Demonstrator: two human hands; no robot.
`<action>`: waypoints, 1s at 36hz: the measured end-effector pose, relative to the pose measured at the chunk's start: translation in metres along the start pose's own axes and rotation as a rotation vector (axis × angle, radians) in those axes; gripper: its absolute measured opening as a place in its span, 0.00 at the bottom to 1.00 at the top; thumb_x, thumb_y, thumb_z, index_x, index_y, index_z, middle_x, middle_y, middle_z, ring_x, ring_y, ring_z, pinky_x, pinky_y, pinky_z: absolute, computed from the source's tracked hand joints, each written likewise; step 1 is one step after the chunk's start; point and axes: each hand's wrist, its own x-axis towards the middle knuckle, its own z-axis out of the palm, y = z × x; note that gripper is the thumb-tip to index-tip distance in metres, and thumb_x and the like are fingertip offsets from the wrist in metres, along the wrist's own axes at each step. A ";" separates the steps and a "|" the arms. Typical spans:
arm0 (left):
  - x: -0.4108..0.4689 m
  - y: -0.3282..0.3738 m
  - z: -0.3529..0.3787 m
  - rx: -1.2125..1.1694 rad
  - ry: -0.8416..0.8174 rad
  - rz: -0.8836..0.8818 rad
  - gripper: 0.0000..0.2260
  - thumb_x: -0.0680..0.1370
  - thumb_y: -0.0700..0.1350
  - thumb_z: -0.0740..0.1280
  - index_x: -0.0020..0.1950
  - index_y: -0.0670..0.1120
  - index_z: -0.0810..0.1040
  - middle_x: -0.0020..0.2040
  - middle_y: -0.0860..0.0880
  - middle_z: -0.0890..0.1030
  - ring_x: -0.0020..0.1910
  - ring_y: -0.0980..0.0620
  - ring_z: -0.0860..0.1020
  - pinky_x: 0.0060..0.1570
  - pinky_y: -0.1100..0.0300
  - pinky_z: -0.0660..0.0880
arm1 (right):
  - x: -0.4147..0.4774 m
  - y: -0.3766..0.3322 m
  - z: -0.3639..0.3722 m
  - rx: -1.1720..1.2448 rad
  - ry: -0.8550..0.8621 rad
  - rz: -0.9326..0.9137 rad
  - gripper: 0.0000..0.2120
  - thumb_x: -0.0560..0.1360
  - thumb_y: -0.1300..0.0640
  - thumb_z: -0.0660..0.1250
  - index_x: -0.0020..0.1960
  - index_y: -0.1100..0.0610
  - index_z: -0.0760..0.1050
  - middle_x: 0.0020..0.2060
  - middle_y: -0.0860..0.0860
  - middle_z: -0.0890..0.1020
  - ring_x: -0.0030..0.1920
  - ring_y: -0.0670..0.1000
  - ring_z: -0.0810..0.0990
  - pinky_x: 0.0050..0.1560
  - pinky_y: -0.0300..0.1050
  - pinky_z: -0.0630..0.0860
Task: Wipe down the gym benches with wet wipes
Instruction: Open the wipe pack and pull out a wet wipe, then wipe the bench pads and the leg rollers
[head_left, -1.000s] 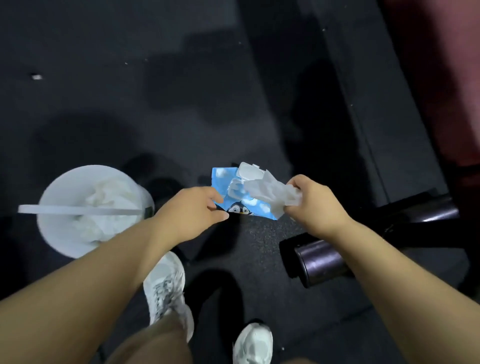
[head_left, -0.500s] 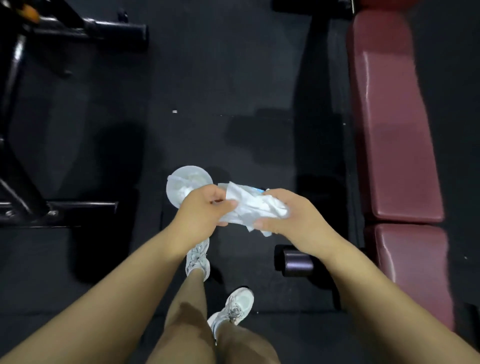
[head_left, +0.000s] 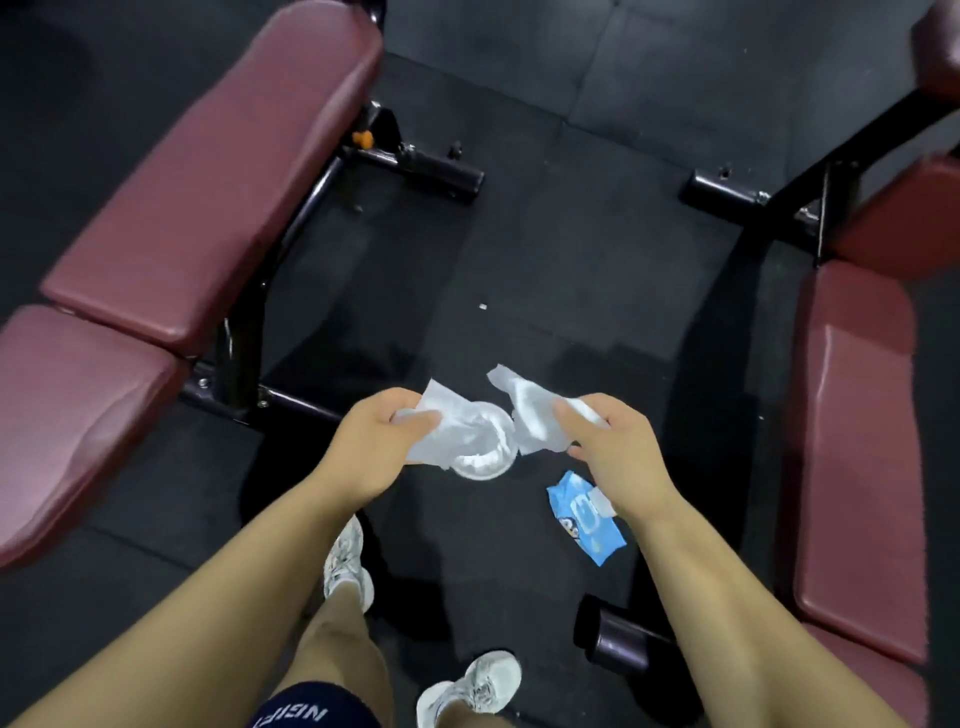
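My left hand (head_left: 375, 447) pinches the left wipe (head_left: 457, 415), my right hand (head_left: 623, 457) the right wipe (head_left: 530, 413). Left bench (head_left: 218, 171) slants near-left to far-right, nearest my left hand; right bench (head_left: 852, 441) runs near-to-far on my right.

Dim, soft focus — wide-angle bending at edges.

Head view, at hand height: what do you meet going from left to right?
left maroon bench → left hand → left wet wipe → right wet wipe → right hand → right maroon bench
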 end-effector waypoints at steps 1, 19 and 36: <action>0.004 0.000 -0.016 0.012 0.015 0.007 0.07 0.77 0.44 0.66 0.45 0.41 0.79 0.39 0.50 0.77 0.38 0.56 0.75 0.39 0.65 0.71 | 0.005 -0.010 0.011 -0.026 0.020 -0.026 0.12 0.74 0.50 0.68 0.41 0.59 0.78 0.36 0.47 0.79 0.38 0.45 0.78 0.44 0.43 0.75; 0.100 0.055 -0.255 -0.023 0.131 0.106 0.05 0.77 0.43 0.66 0.49 0.41 0.74 0.42 0.48 0.79 0.36 0.55 0.76 0.27 0.74 0.70 | 0.095 -0.171 0.190 -0.499 -0.072 -0.205 0.28 0.74 0.69 0.55 0.61 0.39 0.67 0.46 0.42 0.76 0.42 0.49 0.78 0.42 0.41 0.79; 0.258 0.143 -0.291 -0.107 -0.040 0.236 0.01 0.73 0.36 0.70 0.43 0.40 0.81 0.37 0.49 0.82 0.36 0.56 0.79 0.38 0.66 0.75 | 0.272 -0.282 0.244 -0.571 -0.347 -0.354 0.12 0.71 0.49 0.69 0.32 0.51 0.72 0.36 0.46 0.79 0.37 0.47 0.78 0.42 0.46 0.77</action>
